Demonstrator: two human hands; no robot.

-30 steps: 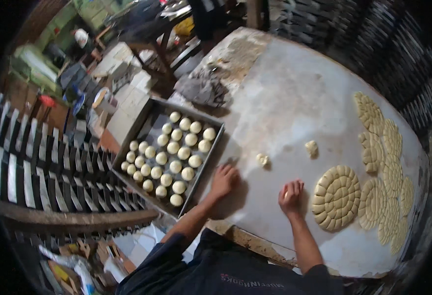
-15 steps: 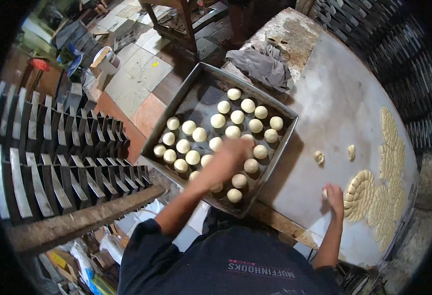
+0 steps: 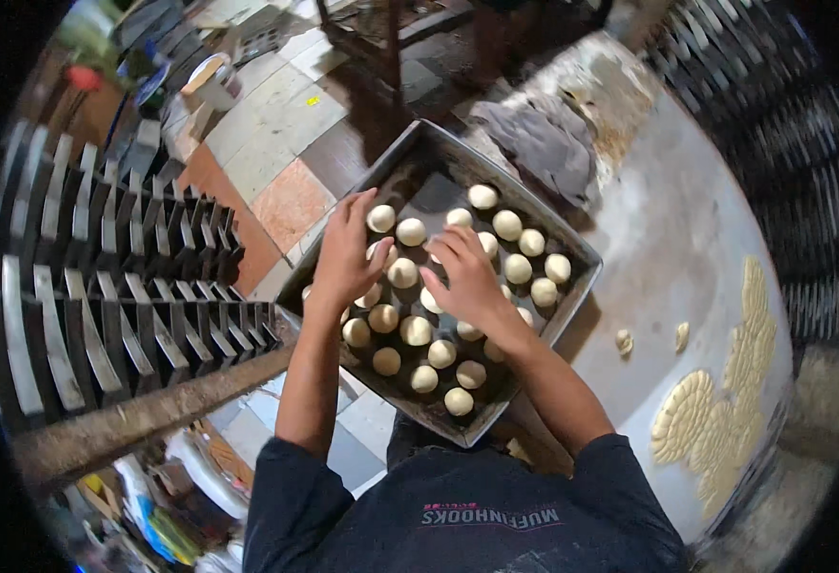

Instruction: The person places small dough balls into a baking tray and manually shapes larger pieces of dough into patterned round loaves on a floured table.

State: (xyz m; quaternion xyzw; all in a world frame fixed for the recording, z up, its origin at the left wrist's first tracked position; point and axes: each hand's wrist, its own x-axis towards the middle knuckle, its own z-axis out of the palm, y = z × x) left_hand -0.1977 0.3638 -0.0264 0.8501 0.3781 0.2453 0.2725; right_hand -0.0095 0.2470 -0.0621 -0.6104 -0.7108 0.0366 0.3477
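A metal tray (image 3: 586, 270) holds several pale round dough balls (image 3: 402, 273) in front of me. My left hand (image 3: 348, 248) is over its left side, fingers apart and curved beside the balls. My right hand (image 3: 460, 282) is over the middle, fingers spread and bent among the balls, touching or just above them. Some balls are hidden under both hands. On the pale worktable (image 3: 649, 220) to the right lie two small dough scraps (image 3: 624, 341) and several flat, segmented dough rounds (image 3: 683, 413).
Stacked metal pans (image 3: 85, 325) fill the left on a wooden beam (image 3: 152, 415). More pans (image 3: 763, 134) stand upper right. A crumpled grey cloth (image 3: 544, 148) lies on the table's far end. Wooden furniture (image 3: 389, 53), a person's leg (image 3: 489, 38) and a bucket (image 3: 217, 86) are beyond.
Both hands have moved into the tray: the left from the table a second ago to the tray's left, the right from the table to the middle. The tray now sits more centrally in view.
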